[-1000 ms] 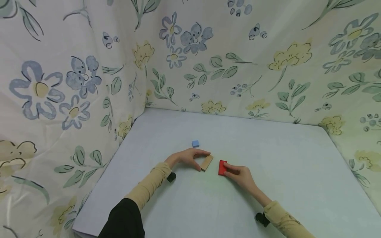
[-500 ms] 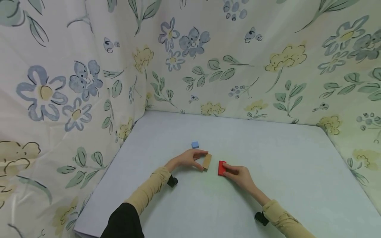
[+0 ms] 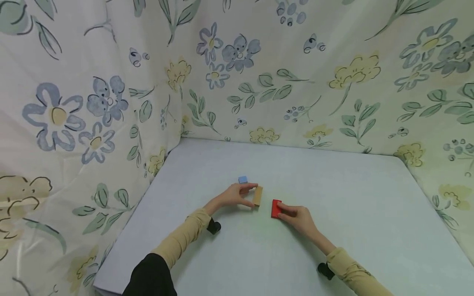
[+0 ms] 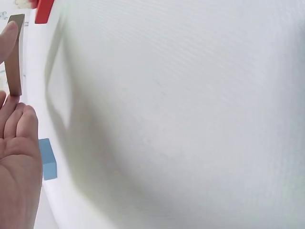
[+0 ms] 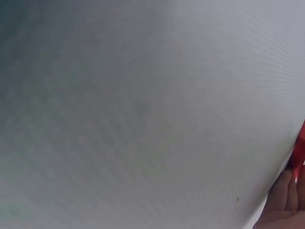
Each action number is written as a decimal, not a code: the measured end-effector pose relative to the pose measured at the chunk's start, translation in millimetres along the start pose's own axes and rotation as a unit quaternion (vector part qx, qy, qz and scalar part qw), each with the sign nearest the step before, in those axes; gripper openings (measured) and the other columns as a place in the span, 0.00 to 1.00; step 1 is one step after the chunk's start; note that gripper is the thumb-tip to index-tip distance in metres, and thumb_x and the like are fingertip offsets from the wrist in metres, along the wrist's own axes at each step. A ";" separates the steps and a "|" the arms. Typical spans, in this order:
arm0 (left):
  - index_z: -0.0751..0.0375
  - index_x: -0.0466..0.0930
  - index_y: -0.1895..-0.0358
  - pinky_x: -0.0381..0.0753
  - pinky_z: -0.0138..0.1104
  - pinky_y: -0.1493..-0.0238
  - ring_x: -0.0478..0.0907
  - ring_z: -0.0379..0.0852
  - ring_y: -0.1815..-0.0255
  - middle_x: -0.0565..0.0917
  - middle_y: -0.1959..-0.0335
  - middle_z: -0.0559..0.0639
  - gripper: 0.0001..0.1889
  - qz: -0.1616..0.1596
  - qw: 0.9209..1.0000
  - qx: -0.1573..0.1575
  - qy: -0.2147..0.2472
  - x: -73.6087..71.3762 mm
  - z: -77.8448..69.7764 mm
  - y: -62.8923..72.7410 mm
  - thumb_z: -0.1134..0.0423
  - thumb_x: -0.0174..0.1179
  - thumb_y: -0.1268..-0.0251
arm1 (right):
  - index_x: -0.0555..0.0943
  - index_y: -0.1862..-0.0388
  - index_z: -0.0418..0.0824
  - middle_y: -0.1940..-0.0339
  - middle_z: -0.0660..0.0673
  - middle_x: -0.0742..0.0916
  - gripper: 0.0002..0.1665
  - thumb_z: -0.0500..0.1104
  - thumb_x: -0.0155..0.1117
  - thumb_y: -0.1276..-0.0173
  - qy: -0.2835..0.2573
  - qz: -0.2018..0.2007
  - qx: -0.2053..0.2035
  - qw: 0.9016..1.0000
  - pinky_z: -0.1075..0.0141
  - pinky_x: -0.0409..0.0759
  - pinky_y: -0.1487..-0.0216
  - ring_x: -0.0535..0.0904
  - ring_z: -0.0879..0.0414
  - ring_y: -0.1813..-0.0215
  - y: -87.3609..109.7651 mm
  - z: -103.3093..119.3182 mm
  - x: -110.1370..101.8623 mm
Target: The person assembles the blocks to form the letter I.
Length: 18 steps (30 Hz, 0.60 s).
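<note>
With thumb and fingers at its two ends, my left hand (image 3: 232, 195) pinches a tan wooden block (image 3: 258, 196). In the left wrist view that block (image 4: 15, 57) is off the table, and a shadow lies below it. To its right, my right hand (image 3: 301, 220) pinches a red rectangular block (image 3: 275, 209) by its right side. The right wrist view catches only part of the red block (image 5: 299, 151) at its edge. A small blue block (image 3: 242, 179) sits on the table just behind my left fingers, touched by neither hand.
A white table (image 3: 340, 185) spreads around the blocks. Floral curtains (image 3: 281, 90) hang along its back and sides. A dark wrist camera (image 3: 213, 226) is strapped at the left wrist, another dark device (image 3: 326, 271) at the right.
The wooden block has turned more upright in the head view and moved slightly up with my left hand. My right hand and the red block stay nearly in place.
</note>
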<state>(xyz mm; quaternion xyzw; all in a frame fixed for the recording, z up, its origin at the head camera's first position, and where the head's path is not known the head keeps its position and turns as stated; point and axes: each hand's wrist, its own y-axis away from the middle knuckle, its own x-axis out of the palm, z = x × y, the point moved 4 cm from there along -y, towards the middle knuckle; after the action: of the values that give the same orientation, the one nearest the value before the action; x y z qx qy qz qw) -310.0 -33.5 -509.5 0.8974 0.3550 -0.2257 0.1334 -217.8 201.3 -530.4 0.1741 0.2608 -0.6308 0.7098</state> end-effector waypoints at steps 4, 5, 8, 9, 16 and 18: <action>0.56 0.63 0.30 0.66 0.32 0.31 0.60 0.44 0.27 0.65 0.28 0.49 0.41 -0.029 0.999 0.009 0.021 -5.8 -5.6 -1.9 0.61 0.71 0.49 | 0.82 0.45 0.43 0.45 0.40 0.84 0.23 0.44 0.70 0.41 -0.002 0.001 0.001 1.000 0.57 0.78 0.44 0.78 0.45 0.41 0.7 1.5 -0.5; 0.55 0.63 0.30 0.66 0.32 0.31 0.60 0.43 0.27 0.65 0.28 0.48 0.40 -0.036 0.999 0.009 0.022 -7.3 -6.7 -2.6 0.61 0.71 0.48 | 0.82 0.45 0.43 0.45 0.40 0.84 0.23 0.43 0.70 0.41 -0.003 0.000 0.002 1.000 0.57 0.78 0.44 0.79 0.45 0.41 0.7 1.7 -0.8; 0.56 0.62 0.29 0.65 0.32 0.31 0.61 0.44 0.27 0.65 0.28 0.48 0.41 -0.050 0.998 0.013 0.029 -10.5 -10.5 -4.2 0.61 0.71 0.48 | 0.82 0.45 0.43 0.45 0.41 0.84 0.23 0.44 0.70 0.41 0.001 -0.002 0.003 1.000 0.59 0.78 0.44 0.79 0.45 0.41 0.4 2.0 -1.5; 0.56 0.62 0.29 0.65 0.32 0.31 0.60 0.44 0.27 0.65 0.28 0.48 0.41 -0.054 0.998 0.014 0.030 -11.3 -11.6 -4.6 0.61 0.71 0.48 | 0.82 0.45 0.43 0.45 0.41 0.84 0.23 0.44 0.70 0.41 0.000 -0.002 0.004 1.000 0.60 0.78 0.44 0.79 0.46 0.41 0.3 1.8 -1.5; 0.55 0.63 0.30 0.66 0.30 0.32 0.61 0.41 0.27 0.66 0.29 0.45 0.40 -0.077 0.996 0.012 0.034 -15.4 -18.0 -6.9 0.61 0.71 0.49 | 0.82 0.46 0.44 0.46 0.41 0.84 0.23 0.44 0.71 0.42 -0.006 -0.005 0.004 1.000 0.61 0.78 0.44 0.79 0.46 0.41 -0.4 0.5 -0.5; 0.54 0.63 0.30 0.66 0.29 0.32 0.61 0.41 0.27 0.66 0.29 0.45 0.40 -0.084 0.996 0.013 0.036 -16.4 -19.2 -7.7 0.61 0.71 0.49 | 0.82 0.46 0.44 0.46 0.41 0.84 0.23 0.44 0.71 0.42 -0.004 -0.005 0.003 1.000 0.61 0.78 0.44 0.79 0.46 0.41 -0.1 0.4 0.2</action>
<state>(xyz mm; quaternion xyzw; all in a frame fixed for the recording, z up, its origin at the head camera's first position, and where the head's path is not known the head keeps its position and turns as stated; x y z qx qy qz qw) -319.9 -29.8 -485.3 0.8735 0.4307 -0.2087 0.0893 -217.8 201.0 -530.1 0.1726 0.2573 -0.6357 0.7070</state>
